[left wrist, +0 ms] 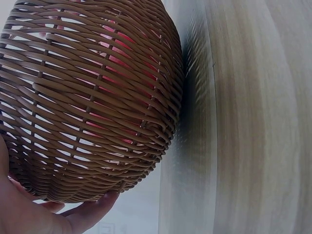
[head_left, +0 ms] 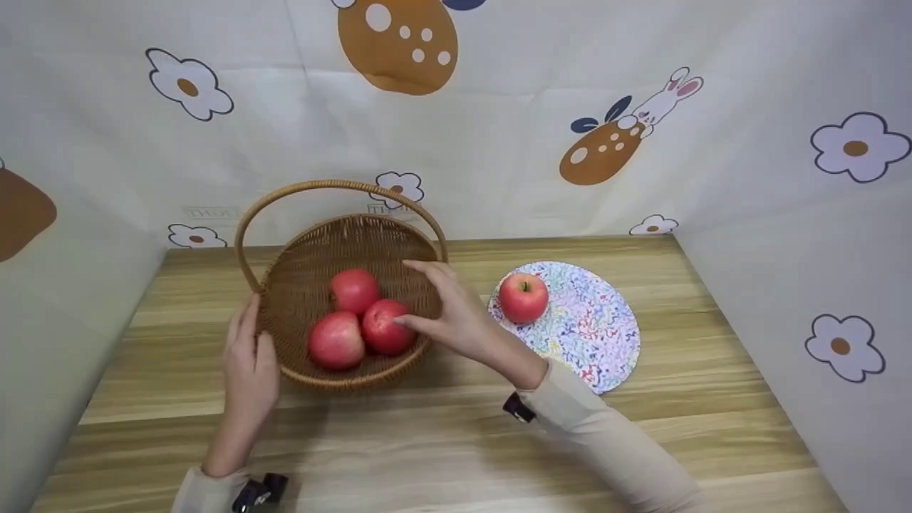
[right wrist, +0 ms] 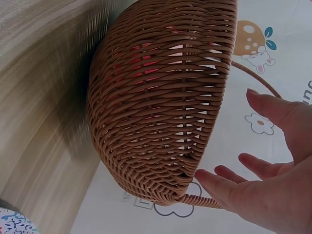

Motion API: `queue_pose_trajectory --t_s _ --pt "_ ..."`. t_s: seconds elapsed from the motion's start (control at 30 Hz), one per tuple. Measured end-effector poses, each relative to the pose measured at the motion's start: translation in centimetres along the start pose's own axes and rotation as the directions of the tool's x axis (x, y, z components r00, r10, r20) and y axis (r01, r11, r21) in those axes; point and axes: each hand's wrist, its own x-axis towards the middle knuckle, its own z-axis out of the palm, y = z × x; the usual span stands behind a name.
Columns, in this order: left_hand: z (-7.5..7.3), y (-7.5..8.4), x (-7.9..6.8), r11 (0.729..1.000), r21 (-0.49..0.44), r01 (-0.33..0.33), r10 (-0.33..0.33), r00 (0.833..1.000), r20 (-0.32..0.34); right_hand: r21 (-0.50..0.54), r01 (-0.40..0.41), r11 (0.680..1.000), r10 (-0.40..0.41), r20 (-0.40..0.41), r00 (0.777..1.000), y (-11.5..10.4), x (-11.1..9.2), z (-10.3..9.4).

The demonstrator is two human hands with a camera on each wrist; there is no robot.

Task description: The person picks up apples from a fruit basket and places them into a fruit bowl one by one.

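A brown wicker basket (head_left: pixel 349 382) with an arched handle (head_left: pixel 335 185) stands tilted toward the camera. Inside it lie three red apples: one at the back (head_left: pixel 355 291), one at the front left (head_left: pixel 335 340) and one at the right (head_left: pixel 387 327). My left hand (head_left: pixel 249 367) holds the basket's left side, its fingers along the outer wall in the left wrist view. Over the right rim reaches my right hand (head_left: pixel 459 313), thumb and fingers spread apart with nothing between them; in the right wrist view a fingertip is right at the rim.
To the right of the basket lies a round multicoloured mat (head_left: pixel 591 335) with a fourth red apple (head_left: pixel 524 298) at its left edge. Printed cloth walls (head_left: pixel 499 142) enclose the wooden tabletop (head_left: pixel 399 456) at the back and both sides.
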Motion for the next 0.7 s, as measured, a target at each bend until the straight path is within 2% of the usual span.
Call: queue_pose_trajectory --t_s 0.37,0.7 --pt "0.0 0.0 0.0 1.000 -0.001 -0.005 0.005 1.000 -0.005 0.000 -0.080 0.997 0.079 0.091 0.993 -0.1 1.0 0.5" --pt "-0.1 0.3 0.1 0.999 -0.005 0.040 -0.040 0.999 0.025 -0.027 -0.098 0.995 0.101 0.157 0.982 -0.4 2.0 1.2"
